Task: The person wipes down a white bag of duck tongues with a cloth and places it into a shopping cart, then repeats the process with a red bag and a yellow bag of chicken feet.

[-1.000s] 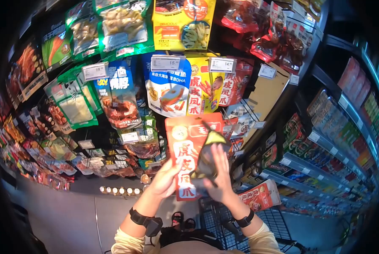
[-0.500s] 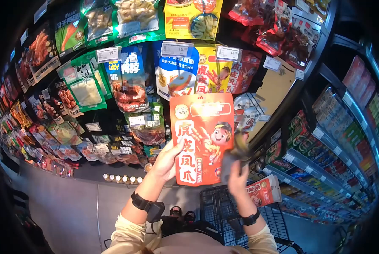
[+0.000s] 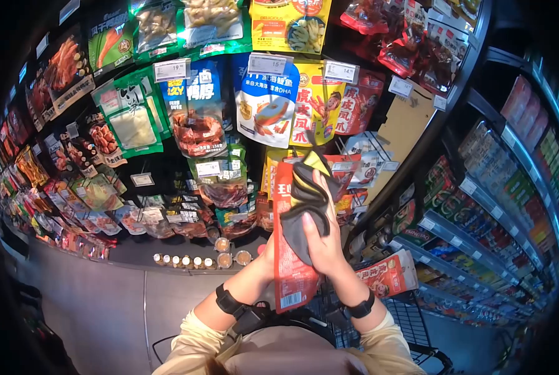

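Pouch [image 3: 290, 275]: upright before the rack [image 3: 129, 253], above the cart [image 3: 410, 325]. Right hand [image 3: 322, 244]: fingers together, pressing cloth [image 3: 304, 203] on it. Left hand [image 3: 266, 253]: behind pouch, fingers unseen. Best: brace pouch firmly, wipe evenly, full length.

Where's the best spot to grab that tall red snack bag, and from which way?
Probably the bottom strip with the barcode, pinched from below. The red snack bag stands upright and flat, so its thin edge suits a thumb-and-fingers pinch. The right hand presses a dark cloth over its upper half, and the left hand takes its left edge, leaving the bottom free.
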`<act>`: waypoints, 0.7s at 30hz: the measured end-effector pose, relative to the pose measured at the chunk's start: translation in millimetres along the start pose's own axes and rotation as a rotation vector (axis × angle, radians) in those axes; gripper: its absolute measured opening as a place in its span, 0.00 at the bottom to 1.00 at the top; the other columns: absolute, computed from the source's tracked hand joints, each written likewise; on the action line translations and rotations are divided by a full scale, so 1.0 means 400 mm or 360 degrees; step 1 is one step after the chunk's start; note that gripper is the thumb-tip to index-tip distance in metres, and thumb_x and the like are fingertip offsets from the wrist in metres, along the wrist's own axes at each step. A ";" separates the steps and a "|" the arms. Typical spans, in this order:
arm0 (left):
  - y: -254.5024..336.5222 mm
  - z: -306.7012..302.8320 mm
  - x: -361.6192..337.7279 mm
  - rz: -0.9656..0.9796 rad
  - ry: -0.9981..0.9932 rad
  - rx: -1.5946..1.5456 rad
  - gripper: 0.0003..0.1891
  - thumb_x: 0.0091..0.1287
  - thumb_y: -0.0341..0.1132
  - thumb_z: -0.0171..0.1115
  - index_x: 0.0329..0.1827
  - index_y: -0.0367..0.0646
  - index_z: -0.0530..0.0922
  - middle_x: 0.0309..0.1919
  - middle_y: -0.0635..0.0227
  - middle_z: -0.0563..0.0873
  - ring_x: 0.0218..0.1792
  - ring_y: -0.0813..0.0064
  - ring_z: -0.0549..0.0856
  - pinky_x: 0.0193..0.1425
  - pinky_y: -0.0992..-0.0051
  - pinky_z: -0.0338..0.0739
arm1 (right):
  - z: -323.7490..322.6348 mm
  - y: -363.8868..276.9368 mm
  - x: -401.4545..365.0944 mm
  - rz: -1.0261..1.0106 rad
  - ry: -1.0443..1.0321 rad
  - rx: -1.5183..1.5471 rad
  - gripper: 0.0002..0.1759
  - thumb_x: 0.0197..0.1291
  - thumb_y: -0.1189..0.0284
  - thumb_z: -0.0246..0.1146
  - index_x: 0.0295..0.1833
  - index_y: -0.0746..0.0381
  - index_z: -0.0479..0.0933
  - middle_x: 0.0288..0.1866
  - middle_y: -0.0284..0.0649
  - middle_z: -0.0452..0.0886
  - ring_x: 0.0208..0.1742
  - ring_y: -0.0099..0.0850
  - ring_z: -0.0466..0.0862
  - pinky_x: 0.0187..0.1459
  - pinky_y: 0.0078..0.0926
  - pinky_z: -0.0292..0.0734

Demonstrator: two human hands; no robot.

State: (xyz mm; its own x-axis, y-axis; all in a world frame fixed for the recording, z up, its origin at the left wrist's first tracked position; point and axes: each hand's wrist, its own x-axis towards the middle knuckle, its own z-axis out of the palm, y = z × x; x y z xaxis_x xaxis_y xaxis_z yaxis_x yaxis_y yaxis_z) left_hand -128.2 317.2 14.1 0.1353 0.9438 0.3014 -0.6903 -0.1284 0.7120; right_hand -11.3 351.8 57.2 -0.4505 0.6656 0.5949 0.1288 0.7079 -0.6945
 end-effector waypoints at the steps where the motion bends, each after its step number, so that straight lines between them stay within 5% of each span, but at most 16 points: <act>1: -0.017 -0.026 0.005 0.0348 -0.0073 0.0541 0.23 0.76 0.40 0.48 0.71 0.41 0.64 0.68 0.63 0.71 0.66 0.69 0.73 0.71 0.68 0.68 | 0.005 0.007 0.005 0.0002 -0.0039 -0.0068 0.32 0.68 0.61 0.55 0.72 0.66 0.61 0.81 0.45 0.51 0.81 0.50 0.47 0.76 0.47 0.43; 2: -0.023 -0.051 -0.008 0.0424 -0.0081 0.0734 0.23 0.76 0.39 0.48 0.71 0.41 0.64 0.68 0.63 0.71 0.66 0.69 0.73 0.70 0.68 0.68 | 0.009 -0.009 0.002 -0.0060 -0.0110 -0.0153 0.34 0.66 0.60 0.56 0.74 0.63 0.60 0.81 0.44 0.51 0.81 0.51 0.47 0.76 0.50 0.43; 5: -0.013 -0.155 -0.055 -0.0032 -0.0082 0.0735 0.23 0.75 0.38 0.50 0.70 0.41 0.65 0.67 0.63 0.72 0.66 0.69 0.73 0.70 0.67 0.69 | 0.024 -0.065 -0.039 -0.0287 -0.0446 -0.0598 0.40 0.55 0.62 0.64 0.75 0.45 0.62 0.81 0.41 0.51 0.81 0.49 0.47 0.74 0.60 0.42; 8: -0.031 -0.249 -0.120 -0.0211 -0.0115 0.0779 0.22 0.74 0.37 0.51 0.69 0.41 0.66 0.67 0.62 0.72 0.65 0.68 0.74 0.69 0.67 0.70 | 0.030 -0.088 -0.101 -0.0535 -0.0857 -0.0929 0.48 0.40 0.64 0.75 0.72 0.40 0.66 0.79 0.39 0.56 0.79 0.51 0.51 0.72 0.65 0.43; 12: 0.067 -0.099 -0.179 -0.0206 -0.0004 0.1295 0.28 0.70 0.31 0.58 0.72 0.43 0.62 0.67 0.65 0.72 0.64 0.70 0.73 0.69 0.68 0.68 | 0.015 -0.070 -0.062 -0.0564 -0.0655 -0.0933 0.50 0.36 0.55 0.77 0.71 0.43 0.68 0.78 0.38 0.59 0.78 0.52 0.52 0.72 0.65 0.43; 17: 0.054 0.031 -0.049 -0.0075 0.0117 0.0687 0.26 0.71 0.33 0.56 0.72 0.42 0.63 0.66 0.64 0.72 0.64 0.70 0.73 0.69 0.69 0.68 | -0.026 -0.057 0.010 -0.0222 -0.0458 -0.0587 0.30 0.65 0.60 0.58 0.71 0.58 0.66 0.80 0.40 0.54 0.80 0.48 0.49 0.75 0.54 0.43; 21: 0.096 0.064 -0.048 -0.0226 0.0230 0.0237 0.25 0.72 0.34 0.54 0.72 0.42 0.63 0.66 0.63 0.72 0.64 0.69 0.74 0.69 0.69 0.68 | 0.002 -0.023 -0.040 -0.0070 -0.0267 -0.0459 0.33 0.66 0.62 0.56 0.71 0.67 0.62 0.79 0.48 0.53 0.79 0.52 0.51 0.75 0.51 0.46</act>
State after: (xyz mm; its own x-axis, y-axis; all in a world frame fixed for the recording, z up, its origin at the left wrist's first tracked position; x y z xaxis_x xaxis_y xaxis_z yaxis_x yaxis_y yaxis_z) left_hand -139.0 286.3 52.0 0.1130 0.9880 0.1057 -0.5579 -0.0249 0.8295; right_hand -6.0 334.6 53.8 -0.5974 0.6019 0.5300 0.3399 0.7886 -0.5124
